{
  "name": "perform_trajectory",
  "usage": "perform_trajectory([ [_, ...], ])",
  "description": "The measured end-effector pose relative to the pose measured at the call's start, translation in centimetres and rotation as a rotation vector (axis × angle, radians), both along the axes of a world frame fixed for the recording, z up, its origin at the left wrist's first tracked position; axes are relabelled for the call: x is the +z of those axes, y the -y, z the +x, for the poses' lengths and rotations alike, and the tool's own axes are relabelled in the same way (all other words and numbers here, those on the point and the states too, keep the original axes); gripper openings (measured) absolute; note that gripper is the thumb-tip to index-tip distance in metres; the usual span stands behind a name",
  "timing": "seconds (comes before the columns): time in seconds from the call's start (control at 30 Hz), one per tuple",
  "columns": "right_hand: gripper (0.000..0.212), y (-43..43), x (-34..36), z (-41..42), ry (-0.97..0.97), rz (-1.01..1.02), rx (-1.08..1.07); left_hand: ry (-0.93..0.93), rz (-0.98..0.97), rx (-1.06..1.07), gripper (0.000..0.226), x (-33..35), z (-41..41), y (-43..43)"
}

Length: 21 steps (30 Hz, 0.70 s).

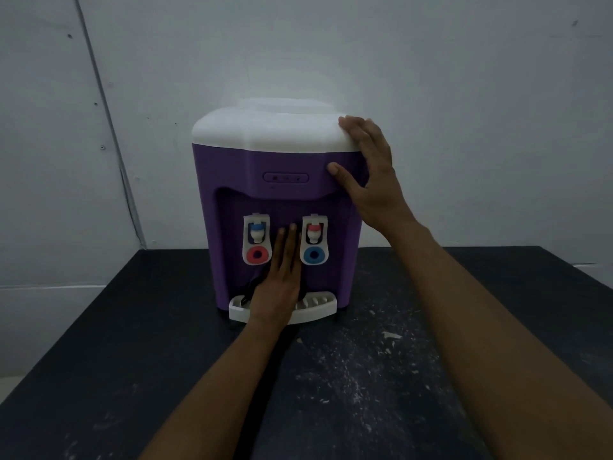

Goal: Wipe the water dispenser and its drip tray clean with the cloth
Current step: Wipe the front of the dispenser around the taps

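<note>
The purple water dispenser (282,207) stood at the back of the dark table (99,343), its white drip tray (318,307) at its foot, and the step in hand looked to be wiping the recessed front between the two taps. The left hand (280,277) lay flat there, fingers straight, pressing a dark cloth (247,293) that barely showed beneath it. The right hand (368,171), spread open, braced the dispenser's upper corner; next, the cloth likely needed drawing down into the tray.
</note>
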State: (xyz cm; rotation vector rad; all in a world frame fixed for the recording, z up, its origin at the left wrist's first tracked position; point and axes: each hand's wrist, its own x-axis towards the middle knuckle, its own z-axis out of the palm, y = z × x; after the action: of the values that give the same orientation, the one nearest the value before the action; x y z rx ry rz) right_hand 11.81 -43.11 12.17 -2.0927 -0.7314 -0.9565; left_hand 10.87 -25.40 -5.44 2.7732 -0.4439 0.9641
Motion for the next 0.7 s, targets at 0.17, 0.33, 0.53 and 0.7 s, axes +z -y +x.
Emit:
perform_trajectory([
  [0.17, 0.065, 0.0, -0.6, 0.4, 0.020, -0.008, -0.016, 0.022, 0.185, -0.157, 0.074, 0.0, -0.9, -3.6],
  [0.33, 0.065, -1.1, -1.6, 0.3, 0.058, 0.025, -0.078, 0.131, 0.284, -0.286, 0.077, 2.2, -2.3, -5.3],
  [0.53, 0.054, -3.9, -6.2, -1.9, 0.198, 0.243, -0.258, 0.164, 0.194, -0.338, 0.063, 2.7, -3.5, -6.1],
  [0.7, 0.036, -6.7, -14.7, -5.9, -0.080, 0.228, -0.018, 0.201, -0.157, -0.309, 0.045, 3.3, -4.3, -5.9],
])
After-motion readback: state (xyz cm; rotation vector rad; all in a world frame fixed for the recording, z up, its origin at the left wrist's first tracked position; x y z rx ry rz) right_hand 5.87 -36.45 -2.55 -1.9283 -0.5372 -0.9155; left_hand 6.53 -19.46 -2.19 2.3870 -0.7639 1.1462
